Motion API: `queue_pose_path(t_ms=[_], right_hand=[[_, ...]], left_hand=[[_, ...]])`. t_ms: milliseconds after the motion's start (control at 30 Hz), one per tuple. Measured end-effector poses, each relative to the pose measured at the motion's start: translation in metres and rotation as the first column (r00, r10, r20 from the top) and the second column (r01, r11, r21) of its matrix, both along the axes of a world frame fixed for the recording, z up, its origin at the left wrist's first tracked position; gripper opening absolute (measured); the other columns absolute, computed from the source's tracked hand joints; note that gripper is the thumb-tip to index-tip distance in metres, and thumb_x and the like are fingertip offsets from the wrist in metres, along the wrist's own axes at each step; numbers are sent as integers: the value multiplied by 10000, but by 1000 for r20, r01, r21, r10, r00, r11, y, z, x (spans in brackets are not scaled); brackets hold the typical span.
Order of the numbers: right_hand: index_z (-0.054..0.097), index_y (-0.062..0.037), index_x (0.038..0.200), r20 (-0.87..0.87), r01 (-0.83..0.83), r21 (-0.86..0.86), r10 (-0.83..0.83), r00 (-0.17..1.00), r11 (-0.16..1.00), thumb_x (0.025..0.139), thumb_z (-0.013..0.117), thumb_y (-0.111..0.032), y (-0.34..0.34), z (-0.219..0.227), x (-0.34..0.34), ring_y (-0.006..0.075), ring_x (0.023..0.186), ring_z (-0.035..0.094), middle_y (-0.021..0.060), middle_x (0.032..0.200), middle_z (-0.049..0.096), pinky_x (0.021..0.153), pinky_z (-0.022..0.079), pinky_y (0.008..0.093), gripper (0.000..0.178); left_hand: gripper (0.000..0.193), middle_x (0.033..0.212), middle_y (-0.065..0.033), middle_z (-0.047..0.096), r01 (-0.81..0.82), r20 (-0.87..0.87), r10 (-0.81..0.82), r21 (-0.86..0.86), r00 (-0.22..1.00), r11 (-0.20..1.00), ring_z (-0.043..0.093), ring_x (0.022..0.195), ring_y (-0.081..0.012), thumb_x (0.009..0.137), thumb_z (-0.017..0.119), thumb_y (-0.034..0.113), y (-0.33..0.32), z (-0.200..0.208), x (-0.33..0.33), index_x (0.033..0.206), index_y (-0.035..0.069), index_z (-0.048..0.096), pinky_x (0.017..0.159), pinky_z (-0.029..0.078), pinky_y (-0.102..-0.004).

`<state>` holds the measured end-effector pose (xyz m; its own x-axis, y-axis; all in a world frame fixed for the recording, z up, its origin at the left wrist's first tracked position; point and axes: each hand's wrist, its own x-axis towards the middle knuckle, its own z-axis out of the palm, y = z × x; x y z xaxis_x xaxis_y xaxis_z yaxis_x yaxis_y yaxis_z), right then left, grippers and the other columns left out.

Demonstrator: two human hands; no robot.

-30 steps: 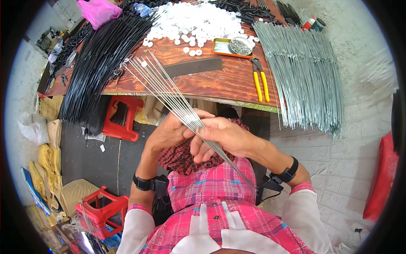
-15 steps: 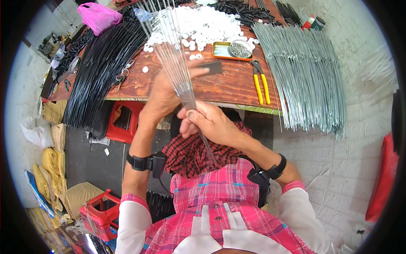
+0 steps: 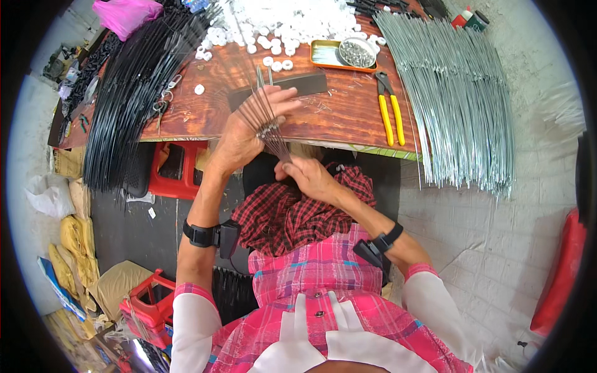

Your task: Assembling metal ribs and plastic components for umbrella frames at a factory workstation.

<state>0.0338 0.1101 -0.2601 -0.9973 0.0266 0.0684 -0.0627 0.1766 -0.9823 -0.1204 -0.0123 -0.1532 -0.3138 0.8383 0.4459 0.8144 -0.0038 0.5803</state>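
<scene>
Two containers, a red bottle (image 3: 461, 20) and a green can (image 3: 477, 22), stand near the table's far right corner; any print on them is too small to read. Your table (image 3: 186, 118) has a reddish-brown, wood-grained top. White rings (image 3: 298, 23) are heaped at its far side, and nearer you sits an orange tray (image 3: 325, 55) with a dish (image 3: 341, 57) of small metal bits at its right end. Pliers (image 3: 390, 115) with yellow handles lie right of the middle. Grey wires (image 3: 454, 105) overhang the near edge on your right, black strips (image 3: 124, 112) on your left, with scissors (image 3: 163, 102) beside them. A dark bar (image 3: 305, 83) lies partly behind your left hand (image 3: 244, 135). Below, a red stool (image 3: 174, 189) stands by a black mat (image 3: 137, 242); pale tiles (image 3: 448, 248) cover the floor to your right. A checked cloth (image 3: 298, 217) lies on your lap.

Your rods (image 3: 268, 129) are at the table's near edge. Your right hand (image 3: 313, 179) is clamped on their lower part; your left is open, fingers straight, the rods crossing in front of its palm. Their long axis slants from your right fist up and leftward, away from you, fanning out. The far ends are blurred.
</scene>
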Motion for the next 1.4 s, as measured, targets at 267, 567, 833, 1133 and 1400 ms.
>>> queue_pose_path(t_ms=[267, 567, 833, 1133, 1400], right_hand=[[642, 13, 1064, -136, 224, 174, -202, 970, 959, 1013, 501, -85, 20, -46, -25, 316, 933, 667, 137, 952, 690, 844, 509, 412, 179], [592, -3, 1241, -86, 127, 143, -116, 990, 982, 1040, 486, -139, 14, -71, -32, 375, 1076, 622, 186, 1115, 669, 957, 465, 446, 264], [564, -26, 1303, -98, 184, 514, -156, 983, 838, 1036, 499, -248, 26, -86, -41, 401, 1223, 542, 242, 1287, 591, 1056, 412, 483, 354], [547, -64, 1354, -14, 164, 568, -190, 982, 807, 1018, 479, -228, 15, -68, -45, 419, 1266, 504, 246, 1338, 566, 1093, 386, 499, 380], [624, -93, 1272, 162, 8, 564, -119, 980, 826, 974, 559, -254, 26, -28, -26, 417, 1154, 592, 224, 1274, 616, 991, 452, 495, 344]], left_hand=[[533, 1551, -164, 411, -12, -259, -21, -125, 966, 992, 365, 1416, -427, 765, 701, 18, 0, -14, -10, 1283, 135, 657, 1140, 356, -491], [800, 1619, -176, 270, -111, -289, 52, -190, 956, 975, 288, 1441, -459, 723, 797, 437, -1, -28, -1, 1445, 215, 533, 1158, 312, -532], [766, 1595, -101, 334, -121, -372, 27, -230, 928, 966, 349, 1427, -395, 672, 822, 381, 7, -26, -2, 1388, 254, 582, 1154, 379, -491], [796, 1590, -105, 344, -97, -374, 6, -224, 927, 970, 367, 1403, -409, 618, 817, 432, 12, -28, -10, 1363, 248, 604, 1143, 387, -491], [792, 1585, -94, 353, -107, -389, 33, -172, 921, 979, 376, 1407, -386, 616, 824, 410, 10, -31, -11, 1360, 260, 597, 1135, 402, -477]])
